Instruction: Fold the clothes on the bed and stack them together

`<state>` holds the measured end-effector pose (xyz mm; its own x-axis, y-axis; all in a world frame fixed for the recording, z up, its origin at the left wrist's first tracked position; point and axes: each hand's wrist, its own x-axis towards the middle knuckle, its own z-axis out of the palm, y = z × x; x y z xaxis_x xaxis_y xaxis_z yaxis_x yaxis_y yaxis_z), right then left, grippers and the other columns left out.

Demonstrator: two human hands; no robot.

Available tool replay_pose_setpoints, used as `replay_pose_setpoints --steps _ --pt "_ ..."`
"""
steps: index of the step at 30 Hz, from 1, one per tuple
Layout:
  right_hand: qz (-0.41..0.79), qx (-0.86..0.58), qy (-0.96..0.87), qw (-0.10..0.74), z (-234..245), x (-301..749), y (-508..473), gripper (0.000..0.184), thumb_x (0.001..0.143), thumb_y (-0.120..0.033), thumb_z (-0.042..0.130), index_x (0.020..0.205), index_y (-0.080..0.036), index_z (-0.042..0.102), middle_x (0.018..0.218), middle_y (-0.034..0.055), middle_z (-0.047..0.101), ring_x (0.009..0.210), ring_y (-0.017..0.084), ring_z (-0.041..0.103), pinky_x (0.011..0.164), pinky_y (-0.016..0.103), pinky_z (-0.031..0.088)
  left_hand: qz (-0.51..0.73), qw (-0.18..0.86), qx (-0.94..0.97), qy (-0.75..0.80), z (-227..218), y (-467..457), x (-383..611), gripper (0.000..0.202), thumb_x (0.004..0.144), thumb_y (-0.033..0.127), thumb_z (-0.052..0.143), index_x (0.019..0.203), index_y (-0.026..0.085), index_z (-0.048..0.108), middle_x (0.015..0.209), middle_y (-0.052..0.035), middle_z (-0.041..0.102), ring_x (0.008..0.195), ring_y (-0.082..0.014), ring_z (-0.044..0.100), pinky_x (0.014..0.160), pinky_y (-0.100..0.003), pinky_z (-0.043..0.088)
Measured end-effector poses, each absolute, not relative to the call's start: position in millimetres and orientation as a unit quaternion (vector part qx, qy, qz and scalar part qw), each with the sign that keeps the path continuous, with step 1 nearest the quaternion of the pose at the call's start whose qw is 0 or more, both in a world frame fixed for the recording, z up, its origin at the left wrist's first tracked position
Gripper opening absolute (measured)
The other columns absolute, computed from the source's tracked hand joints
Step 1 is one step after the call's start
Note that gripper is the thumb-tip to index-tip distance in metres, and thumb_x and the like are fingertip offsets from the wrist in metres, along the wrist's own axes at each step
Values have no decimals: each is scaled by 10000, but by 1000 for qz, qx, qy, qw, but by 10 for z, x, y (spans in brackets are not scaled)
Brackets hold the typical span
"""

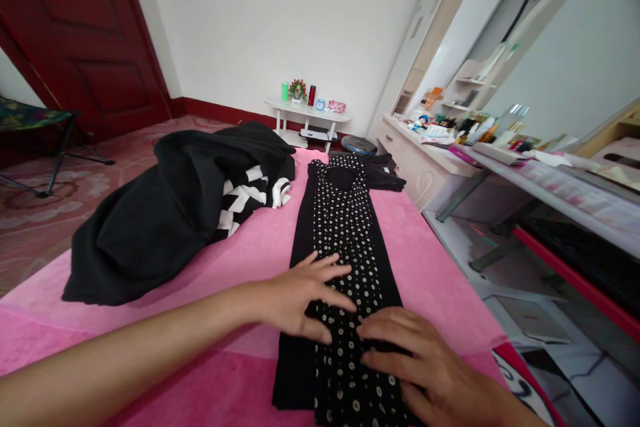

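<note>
Head view, dotted garment: a long, black cloth garment with small pale ring-like dots (345, 233) lies flat and narrow from the centre of the frame down to the lower edge, with plain black strips along its sides
Left hand: the bare left hand (307, 293) is just below the centre, unclenched, fingers spread and palm down over the dotted garment, grasping nothing
Right hand: the bare right hand (420, 353), at the lower right of centre, has half-bent fingers against the garment's right side; I cannot tell whether they pinch the cloth
Far end of the garment: crumpled black fabric (387, 173) lies right of centre, touching the dotted garment
Black heap: a bulky, loosely piled black cloth with white strips (165, 207) fills the left middle, apart from both hands
Pink cover: a smooth pink cloth (425, 247) spreads across the lower half, under the garment and the heap
Upper middle: a small white table (287, 107) bears a green tumbler (285, 91) and a dark red cylinder (312, 95)
Right side: a pale dressing table crowded with bottles (415, 160)
Upper left: a dark red panelled door (85, 33)
</note>
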<state>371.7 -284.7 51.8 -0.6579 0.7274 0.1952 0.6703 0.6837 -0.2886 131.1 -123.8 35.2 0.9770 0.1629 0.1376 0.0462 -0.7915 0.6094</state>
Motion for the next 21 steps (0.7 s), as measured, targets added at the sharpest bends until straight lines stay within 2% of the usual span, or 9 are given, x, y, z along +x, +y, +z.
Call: replay_pose_setpoints --steps 2,4,7,11,14,16,18,20,21 --pt "98 -376 -915 112 535 3795 -2895 602 794 -94 478 1360 -297 455 1346 36 533 1234 231 494 1015 400 445 78 348 934 16 452 -1384 1141 542 763 269 675 1246 465 525 1516 97 242 1412 -278 149 1130 -557 117" --pt "90 -389 -913 85 518 3935 -2934 612 816 -96 494 1382 -319 426 1375 23 502 1249 228 483 1013 384 453 67 370 926 10 517 -1425 966 605 769 80 567 1221 482 539 1485 129 304 1393 -230 234 1139 -505 182" --pt "65 -440 -894 60 446 4193 -2957 666 812 -68 477 1405 -356 379 1449 0 394 1314 230 402 1046 410 424 63 362 928 64 537 -1317 712 746 705 -41 455 1240 474 524 1478 130 320 1373 -195 289 1128 -454 262" --pt "32 -485 -872 51 355 4398 -2902 697 816 -72 458 1432 -365 315 1498 -5 300 1350 214 337 1064 406 402 73 311 941 112 469 -1152 542 729 720 47 574 1318 445 450 1513 73 265 1394 -237 231 1108 -481 285" --pt "26 -482 -874 64 339 4346 -2801 688 831 -102 479 1438 -369 295 1518 1 252 1373 217 288 1082 419 371 91 270 954 90 420 -1156 622 737 731 187 678 1365 427 391 1548 34 147 1410 -277 155 1116 -516 227" --pt "42 -474 -876 82 341 4242 -2715 658 848 -133 487 1436 -363 301 1525 11 230 1385 228 253 1093 452 340 99 244 963 59 413 -1201 741 757 744 223 672 1400 405 340 1557 15 84 1416 -291 113 1128 -530 166" --pt "71 -465 -877 96 332 4126 -2626 596 881 -189 484 1427 -362 321 1513 18 262 1385 234 251 1102 496 302 89 233 968 17 431 -1268 862 681 771 216 626 1384 382 381 1546 18 164 1415 -279 139 1140 -524 120" --pt "108 -449 -878 123 312 4018 -2554 513 905 -257 474 1398 -363 380 1459 16 379 1352 230 332 1099 508 304 90 255 963 -15 462 -1362 942 500 821 198 541 1298 342 499 1467 21 377 1384 -239 267 1149 -479 153" --pt "129 -440 -877 146 304 3967 -2535 459 913 -283 465 1363 -366 435 1398 7 471 1302 221 418 1083 477 350 97 277 956 -24 474 -1424 959 414 846 201 500 1241 315 551 1392 16 485 1341 -218 357 1142 -441 210"
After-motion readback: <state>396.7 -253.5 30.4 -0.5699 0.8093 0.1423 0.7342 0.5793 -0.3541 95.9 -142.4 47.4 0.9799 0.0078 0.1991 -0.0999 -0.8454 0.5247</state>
